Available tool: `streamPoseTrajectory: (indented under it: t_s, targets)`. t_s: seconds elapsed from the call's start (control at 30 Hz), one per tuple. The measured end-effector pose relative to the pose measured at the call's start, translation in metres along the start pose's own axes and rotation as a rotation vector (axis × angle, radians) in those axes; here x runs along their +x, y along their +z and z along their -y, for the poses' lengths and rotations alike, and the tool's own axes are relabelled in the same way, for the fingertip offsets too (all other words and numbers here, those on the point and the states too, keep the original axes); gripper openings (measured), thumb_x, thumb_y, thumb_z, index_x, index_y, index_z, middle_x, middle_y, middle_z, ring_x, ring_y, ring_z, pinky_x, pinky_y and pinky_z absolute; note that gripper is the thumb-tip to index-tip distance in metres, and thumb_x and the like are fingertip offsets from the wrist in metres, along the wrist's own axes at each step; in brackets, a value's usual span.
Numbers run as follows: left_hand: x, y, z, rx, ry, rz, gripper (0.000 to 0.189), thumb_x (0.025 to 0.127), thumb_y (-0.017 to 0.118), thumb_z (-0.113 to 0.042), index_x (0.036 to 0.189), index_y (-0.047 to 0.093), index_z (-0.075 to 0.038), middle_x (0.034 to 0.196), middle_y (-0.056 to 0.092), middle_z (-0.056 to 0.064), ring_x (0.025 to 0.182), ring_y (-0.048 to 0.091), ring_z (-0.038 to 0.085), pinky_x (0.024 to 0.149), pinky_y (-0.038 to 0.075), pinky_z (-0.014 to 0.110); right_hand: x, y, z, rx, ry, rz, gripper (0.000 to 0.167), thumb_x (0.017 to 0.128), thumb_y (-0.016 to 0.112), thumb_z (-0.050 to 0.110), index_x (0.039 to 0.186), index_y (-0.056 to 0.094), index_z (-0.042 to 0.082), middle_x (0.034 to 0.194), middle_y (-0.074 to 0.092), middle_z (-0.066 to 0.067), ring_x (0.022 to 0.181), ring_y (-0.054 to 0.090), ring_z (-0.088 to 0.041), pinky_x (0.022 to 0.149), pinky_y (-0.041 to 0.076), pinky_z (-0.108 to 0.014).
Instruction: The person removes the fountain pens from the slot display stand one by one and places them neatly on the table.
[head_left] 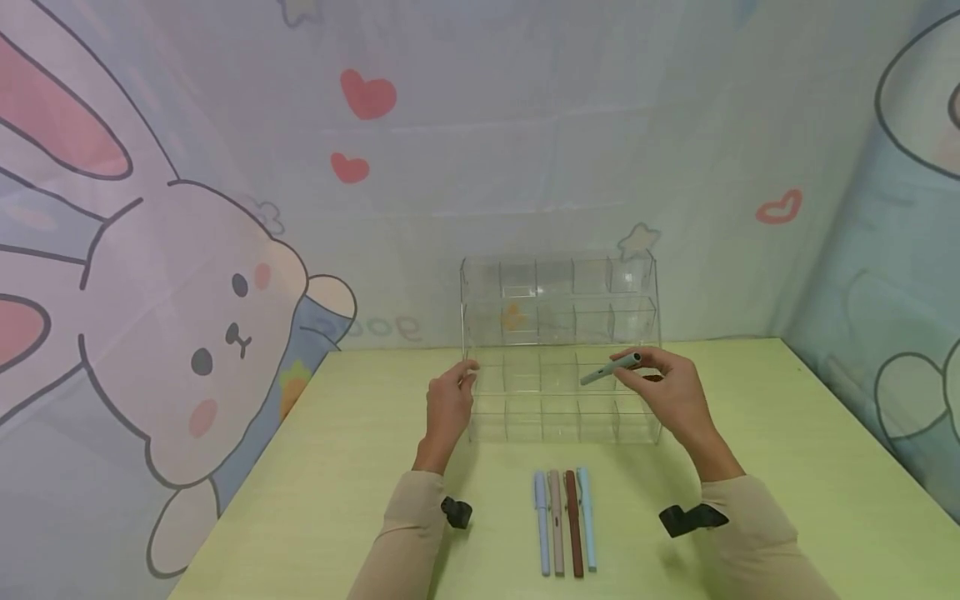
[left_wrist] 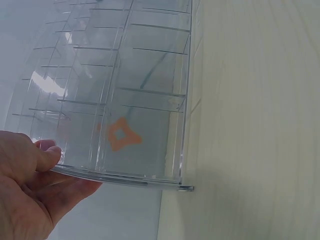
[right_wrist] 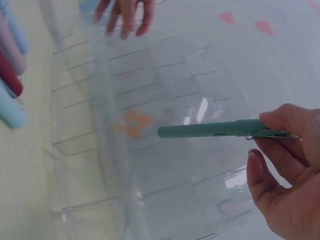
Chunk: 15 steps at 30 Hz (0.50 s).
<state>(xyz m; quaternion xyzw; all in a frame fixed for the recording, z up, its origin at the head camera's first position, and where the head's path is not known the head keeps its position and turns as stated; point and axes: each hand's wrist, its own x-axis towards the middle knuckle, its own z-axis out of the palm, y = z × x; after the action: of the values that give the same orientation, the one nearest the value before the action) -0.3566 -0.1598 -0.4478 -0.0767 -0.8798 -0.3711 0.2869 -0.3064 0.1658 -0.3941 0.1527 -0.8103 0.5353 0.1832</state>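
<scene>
A clear plastic display rack (head_left: 558, 375) with stepped tiers of compartments stands on the table against the backdrop. My left hand (head_left: 450, 404) holds the rack's left side panel, thumb on one face and fingers on the other, as the left wrist view shows. Between the thumb and fingers of my right hand (head_left: 671, 396) is a green pen (right_wrist: 205, 130), pinched near its clip end. The pen is held slantwise over the rack's right half, its free end pointing left. Whether it touches the rack I cannot tell.
In front of the rack lie a lavender pen (head_left: 542, 525), a beige-pink pen (head_left: 557, 525), a dark red pen (head_left: 574, 525) and a light blue pen (head_left: 587, 521), side by side on the pale table (head_left: 330, 483). A printed cloth (head_left: 525, 150) hangs behind.
</scene>
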Motion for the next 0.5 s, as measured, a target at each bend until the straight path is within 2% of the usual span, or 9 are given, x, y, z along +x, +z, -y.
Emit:
streamPoseTrajectory:
  t_s: [0.13,0.23,0.37,0.5]
  targets:
    - [-0.001,-0.001,0.0,0.0,-0.008,0.008,0.016,0.098,0.065,-0.008,0.112,0.073,-0.011,0.075,0.067,0.006,0.042,0.03,0.007,0.041,0.026,0.025,-0.002,-0.008,0.014,0.114,-0.048,-0.101,0.032,0.095,0.072,0.017,0.12,0.066,-0.002,0.111,0.073,-0.008,0.09,0.069,-0.005,0.081,0.052,-0.02]
    - [0.0,0.0,0.0,0.002,-0.01,0.004,0.017,0.098,0.065,-0.008,0.112,0.073,-0.012,0.075,0.067,0.006,0.043,0.028,0.006,0.042,0.026,0.025,-0.002,-0.011,0.02,0.182,-0.095,-0.152,0.033,0.094,0.072,0.011,0.12,0.062,-0.006,0.106,0.074,-0.003,0.091,0.068,-0.003,0.083,0.051,-0.018]
    - [0.001,0.0,0.0,-0.001,-0.001,-0.011,0.017,0.097,0.066,-0.007,0.111,0.074,-0.011,0.073,0.066,0.005,0.043,0.03,0.006,0.042,0.026,0.025,-0.001,-0.013,0.022,0.211,-0.114,-0.166,0.03,0.093,0.073,0.011,0.117,0.062,-0.005,0.102,0.075,0.003,0.092,0.068,-0.005,0.081,0.053,-0.021]
    - [-0.001,0.0,0.001,-0.007,0.006,-0.009,0.017,0.097,0.065,-0.006,0.111,0.074,-0.012,0.074,0.067,0.005,0.043,0.032,0.006,0.041,0.027,0.025,-0.002,-0.014,0.021,0.213,-0.117,-0.163,0.029,0.093,0.072,0.009,0.116,0.062,-0.005,0.102,0.075,-0.001,0.091,0.069,-0.007,0.077,0.055,-0.024]
